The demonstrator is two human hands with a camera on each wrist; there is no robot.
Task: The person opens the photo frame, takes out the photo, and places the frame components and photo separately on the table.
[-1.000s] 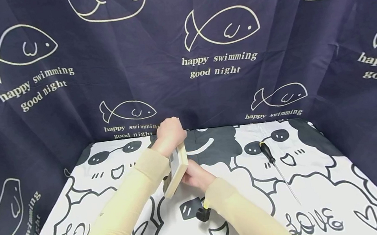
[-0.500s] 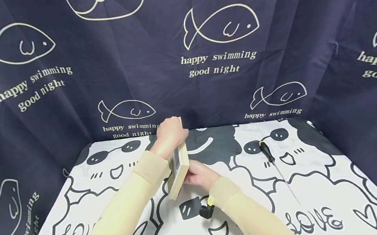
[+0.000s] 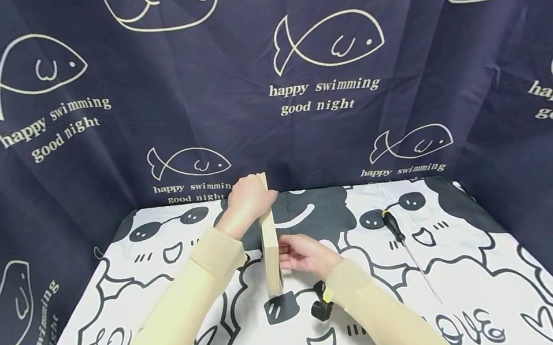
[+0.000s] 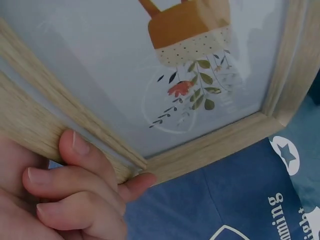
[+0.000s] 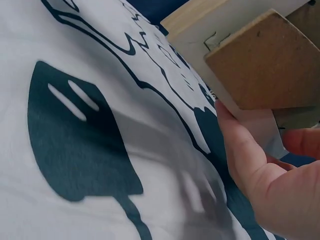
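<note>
A picture frame [image 3: 271, 255] with a pale wood border stands upright, nearly edge-on in the head view. My left hand [image 3: 250, 199] grips its far top part; in the left wrist view the curled fingers [image 4: 82, 175] hold a corner of the border. Behind the clear front is a print [image 4: 192, 45] of a brown and dotted shape with leaves and a red flower, upside down here. At the back, a brown board flap [image 5: 270, 60] sticks out. My right hand [image 3: 309, 254] is beside it, fingers mostly straight; whether they touch the flap is unclear.
A screwdriver [image 3: 392, 226] with a black handle lies on the right of the table, its shaft pointing toward the front. White cloth with cartoon drawings [image 3: 168, 303] covers the table. Dark blue curtains [image 3: 223, 86] rise behind and at both sides.
The frame has turned from a slant to nearly edge-on and upright, its near end shifting right. My right hand has moved slightly right, and more of its fingers show.
</note>
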